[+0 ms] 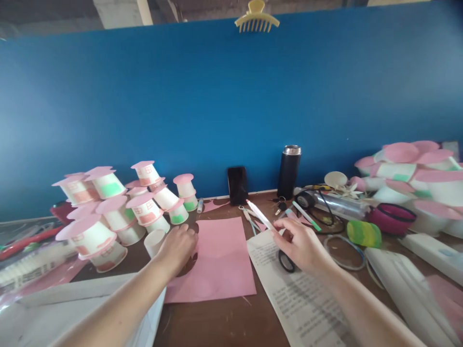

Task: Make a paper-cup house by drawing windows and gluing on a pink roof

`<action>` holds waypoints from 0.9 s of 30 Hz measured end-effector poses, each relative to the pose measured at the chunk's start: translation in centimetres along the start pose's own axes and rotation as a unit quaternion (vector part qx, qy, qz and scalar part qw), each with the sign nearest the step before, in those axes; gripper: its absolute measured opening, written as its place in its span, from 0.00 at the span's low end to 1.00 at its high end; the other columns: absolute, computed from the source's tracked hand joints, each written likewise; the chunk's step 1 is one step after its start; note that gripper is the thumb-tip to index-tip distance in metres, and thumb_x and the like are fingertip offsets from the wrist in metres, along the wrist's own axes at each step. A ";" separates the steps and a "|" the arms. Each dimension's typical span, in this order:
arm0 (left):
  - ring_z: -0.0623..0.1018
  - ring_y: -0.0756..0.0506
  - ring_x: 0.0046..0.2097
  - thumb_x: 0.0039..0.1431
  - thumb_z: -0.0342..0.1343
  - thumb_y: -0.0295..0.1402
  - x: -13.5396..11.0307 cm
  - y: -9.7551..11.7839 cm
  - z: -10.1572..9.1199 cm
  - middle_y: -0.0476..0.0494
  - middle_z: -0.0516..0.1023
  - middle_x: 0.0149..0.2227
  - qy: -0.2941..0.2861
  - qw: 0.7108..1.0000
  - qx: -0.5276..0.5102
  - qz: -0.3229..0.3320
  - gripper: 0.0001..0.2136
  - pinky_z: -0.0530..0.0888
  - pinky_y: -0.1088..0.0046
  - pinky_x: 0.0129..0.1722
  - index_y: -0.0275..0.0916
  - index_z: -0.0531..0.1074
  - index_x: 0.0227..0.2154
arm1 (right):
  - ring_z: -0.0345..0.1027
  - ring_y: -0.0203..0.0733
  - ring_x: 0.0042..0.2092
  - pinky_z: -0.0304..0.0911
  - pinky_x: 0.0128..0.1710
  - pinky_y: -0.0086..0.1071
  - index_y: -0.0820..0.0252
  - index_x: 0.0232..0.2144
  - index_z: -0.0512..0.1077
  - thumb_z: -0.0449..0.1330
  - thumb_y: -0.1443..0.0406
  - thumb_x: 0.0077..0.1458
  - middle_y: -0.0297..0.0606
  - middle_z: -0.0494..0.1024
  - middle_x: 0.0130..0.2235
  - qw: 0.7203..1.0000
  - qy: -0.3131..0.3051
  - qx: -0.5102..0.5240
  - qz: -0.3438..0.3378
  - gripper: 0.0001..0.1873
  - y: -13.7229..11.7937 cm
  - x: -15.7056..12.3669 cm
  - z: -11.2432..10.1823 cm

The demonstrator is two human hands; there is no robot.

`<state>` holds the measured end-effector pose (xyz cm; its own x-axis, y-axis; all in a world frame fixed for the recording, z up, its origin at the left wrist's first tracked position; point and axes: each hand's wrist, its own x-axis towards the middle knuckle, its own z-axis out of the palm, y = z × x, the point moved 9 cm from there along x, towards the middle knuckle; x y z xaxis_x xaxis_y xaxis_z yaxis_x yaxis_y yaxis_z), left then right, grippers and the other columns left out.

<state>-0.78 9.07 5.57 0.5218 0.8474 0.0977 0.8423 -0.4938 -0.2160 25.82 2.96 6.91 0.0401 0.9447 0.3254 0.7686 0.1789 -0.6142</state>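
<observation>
My left hand [179, 246] bends its fingers down over the left side of a pink paper sheet [226, 258]. Its fingertips are hidden, so whether it grips anything cannot be seen. A plain white paper cup [154, 242] stands right beside that hand. Along the sheet's left edge a curved piece is cut away. In my right hand [302, 243] is a white marker [261, 215], its pink tip pointing up and left, above a printed paper [289, 294]. A black scissors handle loop [286, 261] shows just under this hand; the rest of the scissors is hidden.
Stacked paper-cup houses with pink roofs [148, 209] crowd the left; more cups [401, 168] pile up at right. A phone [237, 185] and black flask [289, 171] stand against the blue partition [217, 106]. Cables, a green marker [306, 216] and a magenta pouch [392, 219] lie rightward.
</observation>
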 end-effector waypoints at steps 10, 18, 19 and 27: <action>0.79 0.46 0.40 0.62 0.49 0.33 -1.6 2.5 -2.6 0.48 0.81 0.41 0.139 0.927 -0.338 -0.089 0.13 0.72 0.71 0.40 0.46 0.73 0.46 | 0.67 0.35 0.26 0.55 0.24 0.25 0.56 0.31 0.77 0.58 0.63 0.55 0.29 0.76 0.24 0.988 -0.145 0.047 -0.002 0.07 -4.2 -1.2 1.1; 0.77 0.45 0.33 0.54 0.58 0.38 -2.5 -2.1 -1.2 0.47 0.78 0.35 0.222 0.886 -0.357 -0.197 0.05 0.72 0.69 0.35 0.43 0.74 0.30 | 0.62 0.34 0.25 0.55 0.24 0.25 0.58 0.32 0.75 0.56 0.62 0.56 0.30 0.73 0.23 0.987 -0.138 0.086 0.000 0.09 -3.2 -1.0 2.1; 0.76 0.46 0.32 0.54 0.58 0.39 -2.8 -2.7 -1.5 0.48 0.78 0.35 0.236 0.878 -0.356 -0.216 0.07 0.71 0.70 0.34 0.43 0.74 0.30 | 0.62 0.34 0.25 0.55 0.24 0.26 0.58 0.32 0.75 0.56 0.62 0.57 0.30 0.73 0.23 0.987 -0.136 0.089 -0.001 0.09 -3.1 -0.9 2.4; 0.78 0.43 0.36 0.56 0.56 0.38 -4.5 -4.6 -3.1 0.47 0.79 0.33 0.294 0.876 -0.285 -0.257 0.06 0.70 0.69 0.37 0.42 0.71 0.29 | 0.64 0.35 0.27 0.56 0.27 0.26 0.57 0.33 0.75 0.55 0.60 0.59 0.31 0.74 0.26 0.986 -0.139 0.086 -0.024 0.10 -3.4 -1.2 3.0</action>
<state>-6.61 6.92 9.13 -0.1065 0.8225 0.5587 0.8295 -0.2363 0.5061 21.24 2.00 6.47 -0.1887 0.9687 0.1612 0.6442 0.2460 -0.7242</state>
